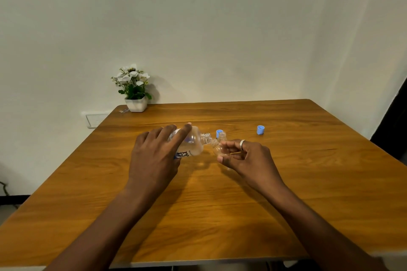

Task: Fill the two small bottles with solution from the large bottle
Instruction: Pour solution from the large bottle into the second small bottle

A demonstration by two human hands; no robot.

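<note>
My left hand (154,156) grips the large clear bottle (193,142), tipped on its side with its uncapped threaded neck pointing right. My right hand (246,156), with a ring on one finger, holds a small clear bottle (217,147) tilted so its mouth meets the large bottle's neck. A second small clear bottle (222,135) stands upright just behind them, open at the top. One blue cap (218,132) lies beside that bottle. Another blue cap (260,129) lies farther right on the table.
A white pot of artificial white flowers (134,92) stands at the far left corner of the wooden table (220,215). A wall socket plate (94,119) sits on the wall left of the table.
</note>
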